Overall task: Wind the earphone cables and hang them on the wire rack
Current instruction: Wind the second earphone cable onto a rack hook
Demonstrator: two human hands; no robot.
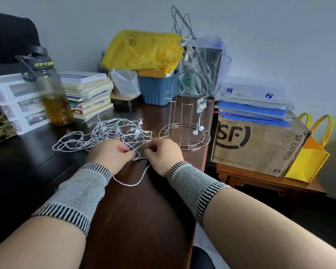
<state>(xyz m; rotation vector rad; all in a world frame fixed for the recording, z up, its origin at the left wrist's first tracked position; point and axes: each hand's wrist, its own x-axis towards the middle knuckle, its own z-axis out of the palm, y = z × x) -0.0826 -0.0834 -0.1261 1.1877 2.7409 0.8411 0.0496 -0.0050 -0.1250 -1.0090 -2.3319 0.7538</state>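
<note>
A tangle of white earphone cables (105,133) lies on the dark wooden desk (140,210), just beyond my hands. My left hand (111,154) pinches one white cable near the tangle's front edge. My right hand (163,154) pinches the same cable a little to the right, and a slack loop (132,183) hangs back between my wrists. The copper wire rack (184,121) stands upright to the right of the tangle. One wound earphone set (200,109) hangs from a hook on the rack's right side, its buds dangling near the base.
A water bottle (50,90) with amber liquid and a stack of books (87,94) stand at the back left. A blue bin (157,88) and yellow bag (144,49) sit behind the rack. A cardboard box (256,146) rests on a side table at right.
</note>
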